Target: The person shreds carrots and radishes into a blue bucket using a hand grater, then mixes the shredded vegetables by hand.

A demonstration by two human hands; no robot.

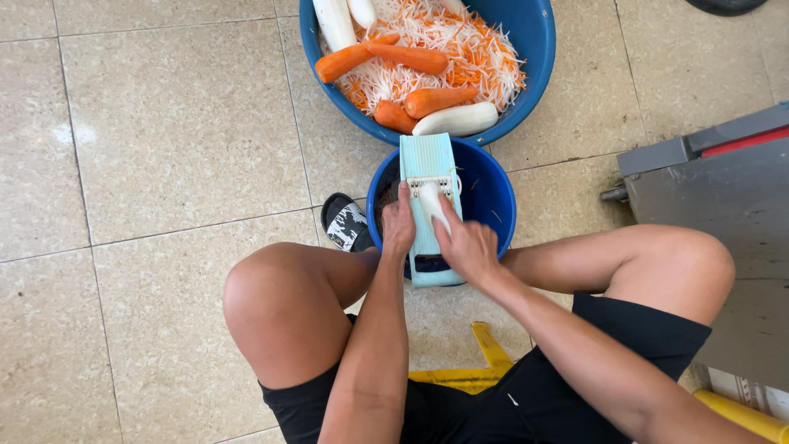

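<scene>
At frame centre, my left hand grips the grater steady over the small bucket while my right-hand fingers pinch a white radish against it.

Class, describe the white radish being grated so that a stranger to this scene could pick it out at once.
Find the large blue basin of shredded vegetables at the top; just below it sits a smaller blue bucket bridged by a pale green grater. The radish piece lies on that grater under the right hand. Unlike the whole radishes in the basin, it is a short stub.
</scene>
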